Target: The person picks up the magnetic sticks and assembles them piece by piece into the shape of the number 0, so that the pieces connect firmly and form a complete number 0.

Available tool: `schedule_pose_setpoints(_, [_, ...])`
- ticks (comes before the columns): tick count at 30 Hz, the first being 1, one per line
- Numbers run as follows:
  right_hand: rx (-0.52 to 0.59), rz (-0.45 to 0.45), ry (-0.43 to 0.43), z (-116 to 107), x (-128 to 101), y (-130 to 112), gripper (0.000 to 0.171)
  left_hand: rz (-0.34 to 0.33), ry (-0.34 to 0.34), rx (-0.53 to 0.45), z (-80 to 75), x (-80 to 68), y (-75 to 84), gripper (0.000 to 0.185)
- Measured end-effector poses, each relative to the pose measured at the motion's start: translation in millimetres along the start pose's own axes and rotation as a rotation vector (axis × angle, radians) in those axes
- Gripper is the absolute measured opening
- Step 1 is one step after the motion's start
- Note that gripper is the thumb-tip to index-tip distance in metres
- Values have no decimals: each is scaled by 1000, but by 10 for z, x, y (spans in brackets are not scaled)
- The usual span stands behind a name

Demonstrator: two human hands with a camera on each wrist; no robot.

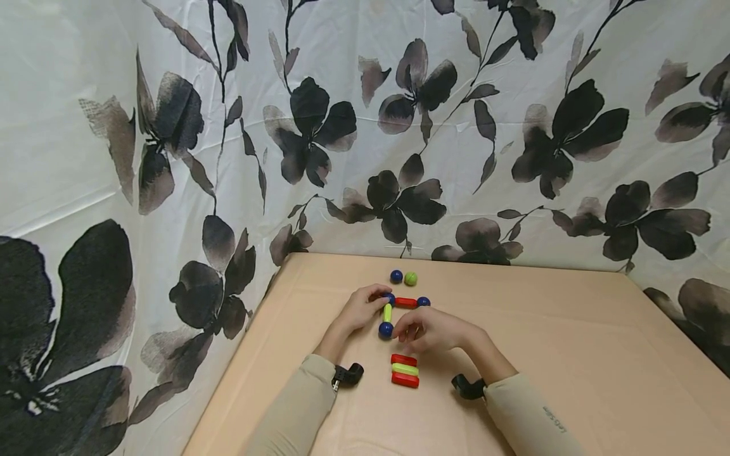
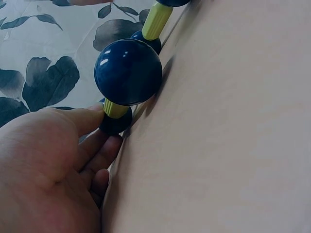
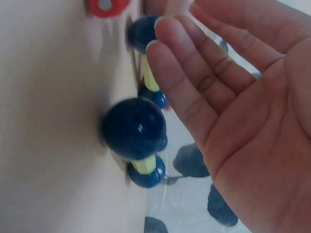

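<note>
My left hand (image 1: 362, 308) pinches a blue ball (image 2: 116, 124) between thumb and fingers, at the far left corner of a frame of balls and rods on the table. From that ball a red rod (image 1: 406, 303) runs right to another blue ball (image 1: 424, 302). A yellow-green rod (image 1: 387, 313) leads toward me to a near blue ball (image 1: 386, 330). In the right wrist view a second yellow-green rod (image 3: 144, 165) joins two more visible balls; my right hand hides this rod in the head view. My right hand (image 1: 436, 327) hovers by the frame, fingers extended, holding nothing visible.
Closer to me, two red rods (image 1: 405, 380) lie with a yellow-green rod (image 1: 405, 369) between them. Beyond the frame sit a loose blue ball (image 1: 396, 276) and a green ball (image 1: 410, 278). A flowered curtain (image 1: 393, 145) hangs behind the table's far edge.
</note>
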State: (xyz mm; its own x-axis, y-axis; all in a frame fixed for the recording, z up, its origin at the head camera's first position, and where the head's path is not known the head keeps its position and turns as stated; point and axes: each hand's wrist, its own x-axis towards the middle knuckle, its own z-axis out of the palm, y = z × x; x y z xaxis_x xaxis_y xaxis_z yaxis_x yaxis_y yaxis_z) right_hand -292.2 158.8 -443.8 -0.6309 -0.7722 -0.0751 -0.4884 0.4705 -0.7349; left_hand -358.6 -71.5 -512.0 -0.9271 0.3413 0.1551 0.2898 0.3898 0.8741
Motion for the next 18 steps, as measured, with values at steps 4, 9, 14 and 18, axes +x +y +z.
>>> schedule_pose_setpoints(4, [-4,13,-34,63,36,14,26,-1,-3,-5,2,0,8,27])
schedule_pose_setpoints(9, [-15,7,-64,112,72,33,26,3,-4,5,5,9,0,28])
schedule_pose_setpoints(14, [-60,2,-77,141,103,16,27,9,-1,2,2,18,1,29])
schedule_pose_setpoints(18, [-107,12,-71,180,124,-19,24,0,-6,-1,3,20,-4,28])
